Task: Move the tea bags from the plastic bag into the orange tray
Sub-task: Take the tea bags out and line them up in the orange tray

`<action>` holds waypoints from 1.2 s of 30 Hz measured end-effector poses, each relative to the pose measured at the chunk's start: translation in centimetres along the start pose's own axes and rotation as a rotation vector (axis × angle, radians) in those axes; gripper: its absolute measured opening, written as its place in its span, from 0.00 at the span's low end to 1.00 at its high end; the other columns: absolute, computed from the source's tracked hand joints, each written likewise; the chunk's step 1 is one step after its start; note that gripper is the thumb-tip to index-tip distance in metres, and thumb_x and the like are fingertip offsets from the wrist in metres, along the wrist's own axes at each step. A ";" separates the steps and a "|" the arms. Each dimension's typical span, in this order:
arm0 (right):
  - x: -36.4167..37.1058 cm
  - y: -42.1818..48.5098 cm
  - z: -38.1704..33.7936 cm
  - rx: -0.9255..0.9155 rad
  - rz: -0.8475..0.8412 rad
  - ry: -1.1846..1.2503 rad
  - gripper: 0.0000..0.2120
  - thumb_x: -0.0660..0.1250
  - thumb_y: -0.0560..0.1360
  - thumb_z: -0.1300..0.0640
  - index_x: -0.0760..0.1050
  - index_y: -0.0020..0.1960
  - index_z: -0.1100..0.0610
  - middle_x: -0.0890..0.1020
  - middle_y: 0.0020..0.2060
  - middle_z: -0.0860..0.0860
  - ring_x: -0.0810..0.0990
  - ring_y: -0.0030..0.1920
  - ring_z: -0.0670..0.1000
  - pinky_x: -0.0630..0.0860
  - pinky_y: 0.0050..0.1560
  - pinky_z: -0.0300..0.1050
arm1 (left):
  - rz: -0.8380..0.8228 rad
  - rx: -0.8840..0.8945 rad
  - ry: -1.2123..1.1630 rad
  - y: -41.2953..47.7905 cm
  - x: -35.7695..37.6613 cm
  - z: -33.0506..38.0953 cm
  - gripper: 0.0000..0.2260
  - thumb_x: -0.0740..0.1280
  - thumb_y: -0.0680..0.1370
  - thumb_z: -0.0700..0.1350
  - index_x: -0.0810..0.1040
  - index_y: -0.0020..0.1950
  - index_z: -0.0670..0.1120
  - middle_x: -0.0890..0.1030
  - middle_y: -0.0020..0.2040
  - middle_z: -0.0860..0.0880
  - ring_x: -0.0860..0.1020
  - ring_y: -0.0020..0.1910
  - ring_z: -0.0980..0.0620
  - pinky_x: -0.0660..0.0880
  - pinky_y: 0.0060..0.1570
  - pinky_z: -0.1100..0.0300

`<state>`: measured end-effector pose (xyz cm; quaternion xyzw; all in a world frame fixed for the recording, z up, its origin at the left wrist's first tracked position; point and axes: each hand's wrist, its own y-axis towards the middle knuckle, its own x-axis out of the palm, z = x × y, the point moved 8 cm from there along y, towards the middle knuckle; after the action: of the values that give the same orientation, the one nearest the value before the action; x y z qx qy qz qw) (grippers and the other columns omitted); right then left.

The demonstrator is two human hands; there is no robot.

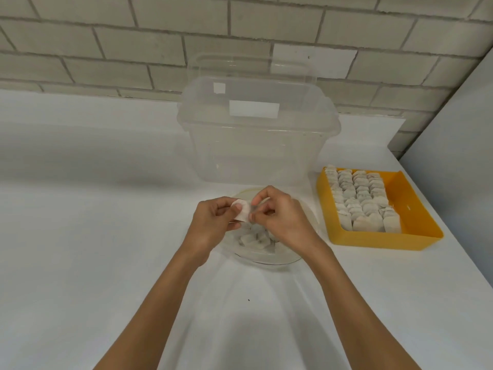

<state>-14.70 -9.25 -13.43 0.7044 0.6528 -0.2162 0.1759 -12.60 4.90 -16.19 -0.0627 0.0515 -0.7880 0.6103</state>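
Pinching one tea bag (pixel 242 213) between them, the left grip (pixel 210 225) and right grip (pixel 282 217) were both closed on it, just above the plastic bag (pixel 266 259) on the worktop (pixel 93 209). A few loose bags (pixel 253 240) lay inside, too hidden to count. At 3 o'clock sat one orange tray (pixel 416 209) carrying four or five rows of packed bags (pixel 360 201), too crowded to count singly. At 12 o'clock stood one clear bin (pixel 256 150) with two white labels (pixel 254 109), showing no readable writing.
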 end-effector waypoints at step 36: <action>-11.5 -1.3 -0.9 0.076 -0.046 0.409 0.03 0.69 0.75 0.65 0.81 0.46 0.64 0.81 0.32 0.55 0.79 0.31 0.47 0.77 0.34 0.37 | -0.186 0.163 0.366 1.6 5.0 10.2 0.03 0.68 0.77 0.39 0.80 0.49 0.46 0.82 0.37 0.44 0.79 0.37 0.54 0.76 0.39 0.66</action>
<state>-16.52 -18.41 -6.49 0.7246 0.6822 -0.0974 0.0081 -10.64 -0.38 -6.20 0.1263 0.0918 -0.8407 0.5185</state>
